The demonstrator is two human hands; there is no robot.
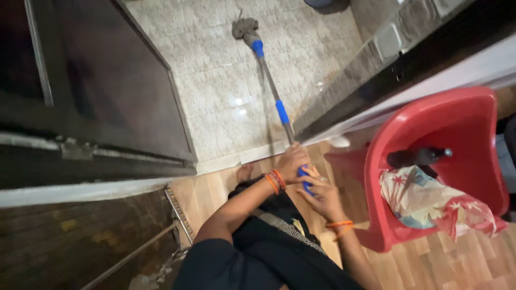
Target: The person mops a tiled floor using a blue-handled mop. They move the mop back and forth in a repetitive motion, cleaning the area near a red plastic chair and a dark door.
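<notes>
The long metal mop with blue grips [271, 88] slants from near centre to the far tiled floor [215, 102], its grey stringy head [244, 27] resting there. The left hand [293, 161] wraps shut around the pole; the right hand [322, 196] clasps the blue end just nearer (orange bangles on both wrists). A red plastic chair [462, 129] stands right

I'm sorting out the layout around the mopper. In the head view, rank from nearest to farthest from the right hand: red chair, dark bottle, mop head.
From the right hand:
1. Red chair, just to its right.
2. Dark bottle, on the chair seat, farther right.
3. Mop head, far up on the tiled floor.
</notes>
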